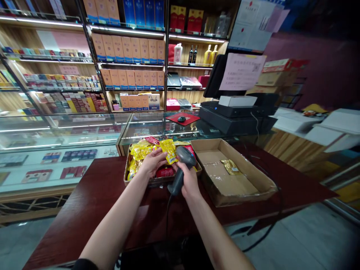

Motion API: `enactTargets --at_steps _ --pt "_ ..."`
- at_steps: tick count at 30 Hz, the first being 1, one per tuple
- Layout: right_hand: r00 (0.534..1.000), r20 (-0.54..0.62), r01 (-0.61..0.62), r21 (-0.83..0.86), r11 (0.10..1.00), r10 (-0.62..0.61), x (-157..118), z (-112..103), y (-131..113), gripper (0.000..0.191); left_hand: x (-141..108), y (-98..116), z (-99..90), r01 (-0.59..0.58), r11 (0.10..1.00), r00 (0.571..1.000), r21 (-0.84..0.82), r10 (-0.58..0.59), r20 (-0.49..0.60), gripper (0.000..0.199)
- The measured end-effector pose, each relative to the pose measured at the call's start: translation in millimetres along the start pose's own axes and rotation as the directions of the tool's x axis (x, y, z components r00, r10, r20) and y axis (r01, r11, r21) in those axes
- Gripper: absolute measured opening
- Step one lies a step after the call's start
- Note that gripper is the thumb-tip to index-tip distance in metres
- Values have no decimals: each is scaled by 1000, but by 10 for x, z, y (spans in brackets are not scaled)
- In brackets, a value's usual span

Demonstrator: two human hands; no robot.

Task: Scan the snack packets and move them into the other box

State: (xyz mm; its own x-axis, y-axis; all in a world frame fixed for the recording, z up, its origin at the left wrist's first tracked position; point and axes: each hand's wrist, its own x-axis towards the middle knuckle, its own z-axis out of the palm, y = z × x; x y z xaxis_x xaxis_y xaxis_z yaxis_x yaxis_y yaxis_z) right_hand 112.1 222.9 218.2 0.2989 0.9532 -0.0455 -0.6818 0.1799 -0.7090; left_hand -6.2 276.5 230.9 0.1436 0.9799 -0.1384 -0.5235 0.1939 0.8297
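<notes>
Shop shelves [128, 48] of boxed goods fill the upper frame, above glass display counters [62, 131]. On the dark red bench [92, 198], a shallow cardboard box [247, 168] at centre right holds a gold sachet [231, 167]. Beside it, a tray [149, 183] is heaped with yellow snack packets [139, 152]. Both forearms reach up from the bottom of the frame. Fingers of the left hand [152, 162] appear pinched on a yellow packet [169, 150], just beside the head of a grey corded barcode scanner [185, 155], its handle clasped in the closed right hand [190, 182].
</notes>
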Motion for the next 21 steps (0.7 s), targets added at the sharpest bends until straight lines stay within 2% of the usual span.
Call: enactTargets --at_steps 2,5,9,13,17,21 --pt "1000 10 29 -56 998 -28 -89 -16 41 30 9 27 2 19 998 1000 61 -19 -7 41" --pt "997 57 70 -170 983 -61 -172 -72 77 33 33 94 -11 15 986 999 163 -22 39 46" --pt "989 131 112 -391 914 -65 -246 -162 16 32 91 195 -82 -1 946 992 323 -39 117 51" --pt "983 166 8 -489 872 84 -438 -176 -157 36 165 232 -168 -15 885 994 465 -37 103 52" --pt "945 180 -154 -497 854 274 -672 -136 -262 43 203 189 -200 8 881 996 473 -47 70 53" --pt "909 196 -200 -567 799 367 -768 -147 -224 35 216 159 -214 12 892 996 452 -51 75 52"
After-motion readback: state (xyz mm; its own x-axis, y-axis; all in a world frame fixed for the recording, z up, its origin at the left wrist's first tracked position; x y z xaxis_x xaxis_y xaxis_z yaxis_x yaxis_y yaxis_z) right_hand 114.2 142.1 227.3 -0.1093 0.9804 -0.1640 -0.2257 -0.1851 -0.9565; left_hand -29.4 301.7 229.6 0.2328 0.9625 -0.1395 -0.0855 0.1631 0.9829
